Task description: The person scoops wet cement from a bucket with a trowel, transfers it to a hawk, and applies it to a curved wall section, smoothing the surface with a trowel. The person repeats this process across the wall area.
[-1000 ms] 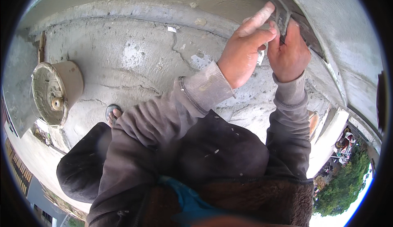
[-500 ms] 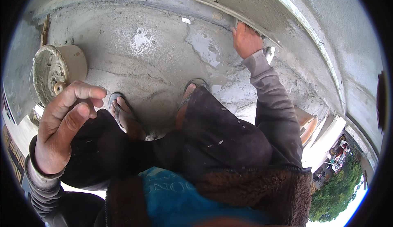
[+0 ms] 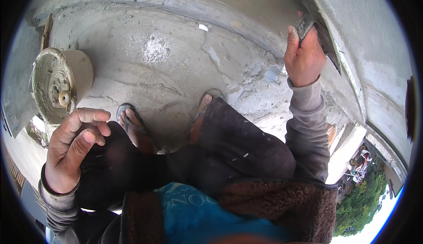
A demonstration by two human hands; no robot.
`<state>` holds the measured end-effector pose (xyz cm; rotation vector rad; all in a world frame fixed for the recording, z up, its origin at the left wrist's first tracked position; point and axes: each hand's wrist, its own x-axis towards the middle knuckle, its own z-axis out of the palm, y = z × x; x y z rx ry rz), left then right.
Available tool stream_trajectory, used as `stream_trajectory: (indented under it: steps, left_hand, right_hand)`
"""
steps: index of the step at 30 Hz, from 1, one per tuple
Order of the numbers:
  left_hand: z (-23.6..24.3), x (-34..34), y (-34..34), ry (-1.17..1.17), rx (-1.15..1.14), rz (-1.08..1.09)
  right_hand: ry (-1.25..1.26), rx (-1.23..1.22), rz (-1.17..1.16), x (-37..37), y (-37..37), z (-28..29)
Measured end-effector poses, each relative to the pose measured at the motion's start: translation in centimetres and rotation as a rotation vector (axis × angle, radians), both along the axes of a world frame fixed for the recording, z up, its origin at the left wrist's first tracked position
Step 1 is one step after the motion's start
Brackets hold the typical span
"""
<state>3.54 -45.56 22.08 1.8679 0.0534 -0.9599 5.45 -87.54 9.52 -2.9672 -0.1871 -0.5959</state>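
My right hand (image 3: 305, 61) is closed round a plastering trowel (image 3: 327, 46), whose long dark blade lies against the grey, freshly mortared wall (image 3: 246, 1) along its upper edge. The trowel's handle is mostly hidden by my fingers. My left hand (image 3: 72, 151) hangs over my left thigh, empty, its fingers loosely bent and the thumb apart from them. Just beyond it stands a pale bucket (image 3: 81, 74) with wet grey mortar (image 3: 55, 79) inside. The round end of a wooden tool handle (image 3: 64, 97) shows at the bucket's mouth.
Rough, wet cement floor (image 3: 145, 76) with small puddles spreads around my sandalled feet (image 3: 131, 117). A wooden stick (image 3: 46, 32) leans behind the bucket. Another wall surface (image 3: 365, 37) rises at the right. Green foliage (image 3: 359, 208) shows at the lower right.
My right hand has moved right and up from the wall's foot to its upper edge, and the trowel blade now shows clearly. My left hand has lowered slightly, still empty.
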Motion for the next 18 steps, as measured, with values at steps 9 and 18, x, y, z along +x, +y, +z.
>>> stream_trajectory:
  steps: [9, 18]
  left_hand:
    - [-1.7, 1.3, 2.0, -0.135, 0.013, 0.002]
    - [-1.9, 1.2, 0.3, -0.122, 0.027, 0.036]
  right_hand:
    - [0.162, -0.324, -0.048, -8.4, -11.1, -12.6]
    - [0.265, -0.056, -0.049, -4.5, -13.3, -11.4]
